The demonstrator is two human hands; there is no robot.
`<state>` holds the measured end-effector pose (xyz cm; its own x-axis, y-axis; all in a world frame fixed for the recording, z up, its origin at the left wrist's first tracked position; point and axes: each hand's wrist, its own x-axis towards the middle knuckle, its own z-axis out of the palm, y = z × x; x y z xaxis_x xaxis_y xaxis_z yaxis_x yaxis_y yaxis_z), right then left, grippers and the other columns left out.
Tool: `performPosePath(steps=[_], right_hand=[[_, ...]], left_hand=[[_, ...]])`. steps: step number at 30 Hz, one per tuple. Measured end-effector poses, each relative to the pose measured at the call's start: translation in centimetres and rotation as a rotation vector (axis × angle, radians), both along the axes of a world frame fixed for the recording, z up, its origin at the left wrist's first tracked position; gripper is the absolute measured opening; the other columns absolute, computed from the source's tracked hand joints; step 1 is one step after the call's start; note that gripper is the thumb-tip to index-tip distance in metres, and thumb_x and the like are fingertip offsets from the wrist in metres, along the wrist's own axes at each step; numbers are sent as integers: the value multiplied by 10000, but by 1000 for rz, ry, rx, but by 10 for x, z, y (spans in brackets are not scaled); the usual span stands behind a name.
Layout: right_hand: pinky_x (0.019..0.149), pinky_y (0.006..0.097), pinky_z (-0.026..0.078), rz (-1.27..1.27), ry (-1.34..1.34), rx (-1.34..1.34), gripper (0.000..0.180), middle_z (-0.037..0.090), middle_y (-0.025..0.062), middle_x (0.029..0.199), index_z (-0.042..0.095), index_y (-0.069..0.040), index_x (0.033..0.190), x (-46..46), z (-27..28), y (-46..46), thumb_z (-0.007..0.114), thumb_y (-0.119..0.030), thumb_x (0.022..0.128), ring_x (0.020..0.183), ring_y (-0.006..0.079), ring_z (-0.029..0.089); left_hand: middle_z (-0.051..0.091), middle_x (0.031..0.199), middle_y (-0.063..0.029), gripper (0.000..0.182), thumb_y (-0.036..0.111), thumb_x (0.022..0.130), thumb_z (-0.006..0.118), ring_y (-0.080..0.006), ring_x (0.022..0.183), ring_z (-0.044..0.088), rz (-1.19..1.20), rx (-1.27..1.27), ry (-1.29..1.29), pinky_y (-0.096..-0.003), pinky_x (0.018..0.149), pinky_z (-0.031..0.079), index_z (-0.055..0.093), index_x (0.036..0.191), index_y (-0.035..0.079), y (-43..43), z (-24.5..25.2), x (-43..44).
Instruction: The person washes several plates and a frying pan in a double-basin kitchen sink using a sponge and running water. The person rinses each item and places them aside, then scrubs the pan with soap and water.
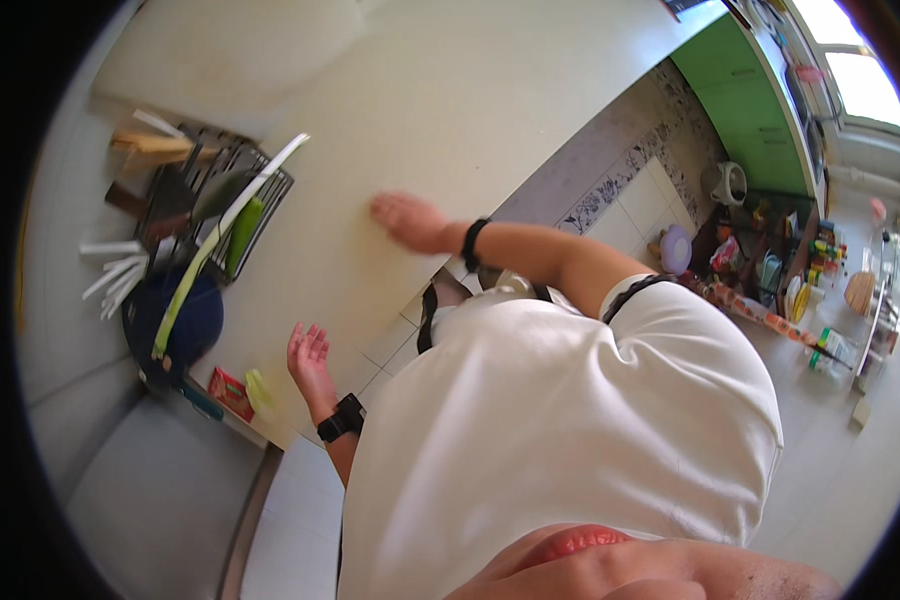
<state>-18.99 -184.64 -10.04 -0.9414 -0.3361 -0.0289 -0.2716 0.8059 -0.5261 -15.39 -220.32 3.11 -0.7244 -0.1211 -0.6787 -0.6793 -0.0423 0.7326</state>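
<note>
My right hand [412, 221], blurred, is palm down at the pale countertop [420, 97], near its edge; no object shows in it, though its underside is hidden. My left hand [311, 360] is palm up with its fingers apart and holds nothing. Beyond both, at the left, stands a black wire rack [273, 202]. A long leek or large green onion [213, 236] lies slanting across it and over a dark blue pan [176, 315]. Beside its stalk is a long green vegetable [245, 236]. Cleaver-like blades [168, 195] with brown handles rest in the rack.
A red packet [231, 393] and a pale green plastic bag [257, 391] lie near the counter's left end. Several white sticks [119, 281] stick out beside the pan. Green cabinets [750, 105] and a shelf with jars and bottles [821, 262] stand at the right.
</note>
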Motion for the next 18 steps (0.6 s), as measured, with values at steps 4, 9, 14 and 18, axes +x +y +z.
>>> performPosePath(steps=[4, 9, 14, 18], right_hand=[[1316, 425, 96, 242, 128, 253, 684, 230, 21, 1736, 279, -139, 1654, 27, 0, -46, 419, -460, 1067, 1596, 187, 204], [1287, 519, 148, -127, 120, 77, 673, 366, -7, 1675, 335, -202, 1636, 28, -12, 62, 511, -364, 1007, 1555, 183, 301], [1250, 582, 205, -503, 190, 339, 616, 374, 85, 1669, 352, -116, 1611, 35, -40, 280, 441, -319, 1036, 1546, 276, 327], [1230, 596, 264, -815, -91, 775, 618, 344, 139, 1676, 320, -52, 1610, 50, -52, 442, 359, -379, 1087, 1534, 360, 335]], left_hand=[[653, 1320, -159, 474, 213, 1036, 554, -248, 1152, 650, -114, -22, 45, -369, 1002, 486, 517, 1478, 45, 39, -4, -30], [660, 1305, -159, 459, 195, 1039, 554, -250, 1155, 650, -189, 13, -41, -370, 1003, 486, 523, 1471, 44, 84, 8, -33], [670, 1291, -161, 442, 178, 1039, 556, -251, 1147, 662, -132, -15, -58, -369, 988, 499, 537, 1456, 35, 114, 13, -26], [687, 1264, -159, 431, 178, 1040, 554, -243, 1123, 679, -67, 9, -54, -354, 956, 523, 545, 1446, 34, 126, 10, -13]])
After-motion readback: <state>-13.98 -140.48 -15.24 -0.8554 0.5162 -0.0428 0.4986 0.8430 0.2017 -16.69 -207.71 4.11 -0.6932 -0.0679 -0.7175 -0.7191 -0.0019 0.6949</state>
